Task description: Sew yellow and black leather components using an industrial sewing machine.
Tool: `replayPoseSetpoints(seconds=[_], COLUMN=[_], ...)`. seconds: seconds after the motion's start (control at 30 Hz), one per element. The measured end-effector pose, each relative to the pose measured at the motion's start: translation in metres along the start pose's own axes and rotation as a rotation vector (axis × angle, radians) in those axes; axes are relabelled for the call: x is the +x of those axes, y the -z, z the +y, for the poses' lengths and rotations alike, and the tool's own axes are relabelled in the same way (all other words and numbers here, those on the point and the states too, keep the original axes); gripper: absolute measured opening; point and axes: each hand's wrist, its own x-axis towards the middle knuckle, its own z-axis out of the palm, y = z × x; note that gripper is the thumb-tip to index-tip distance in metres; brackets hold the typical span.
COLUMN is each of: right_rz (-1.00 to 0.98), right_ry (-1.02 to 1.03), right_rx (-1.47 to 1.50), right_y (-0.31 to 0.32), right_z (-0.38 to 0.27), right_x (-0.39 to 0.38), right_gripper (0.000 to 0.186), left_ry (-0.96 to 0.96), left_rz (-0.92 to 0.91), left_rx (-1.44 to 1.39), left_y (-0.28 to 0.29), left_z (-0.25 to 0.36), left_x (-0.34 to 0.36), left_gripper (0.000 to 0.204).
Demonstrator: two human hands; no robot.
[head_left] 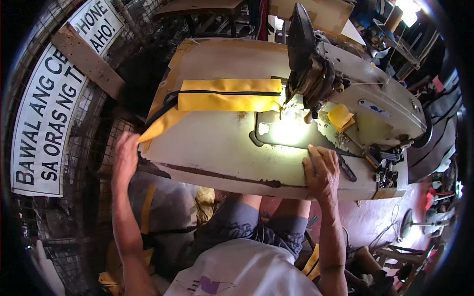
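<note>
A yellow fabric piece with a black zipper lies across the sewing table, its right end beside the needle area of the sewing machine. Its left end trails down as a yellow strip and black tape toward the table's left edge, where my left hand pinches the yellow strip. My right hand rests with fingers apart on the front edge of the table, holding nothing, just left of a dark hand tool. A folded yellow piece sits by the machine body.
A wire mesh fence with a white sign and a wooden board stands at the left. More yellow strips hang below the table. Another wooden table is behind, and a fan is at the lower right.
</note>
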Motion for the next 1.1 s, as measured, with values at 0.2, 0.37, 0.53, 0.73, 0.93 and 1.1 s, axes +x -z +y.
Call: replayPoseSetpoints(seconds=[0.2, 0.37, 0.53, 0.73, 0.93, 1.1], right_rz=[0.011, 0.052, 0.077, 0.168, 0.218, -0.005], right_ry=[0.005, -0.013, -0.045, -0.211, -0.050, 0.021], right_rx=[-0.031, -0.034, -0.075, 0.079, 0.098, 0.322], right_y=[-0.005, -0.008, -0.005, -0.007, -0.015, -0.019], right_z=[-0.005, -0.003, 0.003, 0.004, -0.016, -0.070], right_x=[0.006, 0.002, -0.006, -0.005, -0.011, 0.022], right_gripper=[0.032, 0.030, 0.029, 0.027, 0.033, 0.052], left_ry=[0.231, -0.508, -0.723, -0.494, -0.358, -0.364], left_rz=[0.430, 0.396, 0.459, 0.061, -0.208, -0.192], left_rx=[0.294, 0.062, -0.191, -0.160, 0.059, 0.046], left_y=[0.130, 0.172, 0.106, -0.019, -0.052, -0.067], left_z=[-0.028, 0.115, 0.180, 0.122, 0.117, 0.119], left_x=[-0.027, 0.002, 0.042, 0.025, -0.006, -0.010], left_gripper=[0.027, 0.023, 0.029, 0.035, 0.058, 0.058])
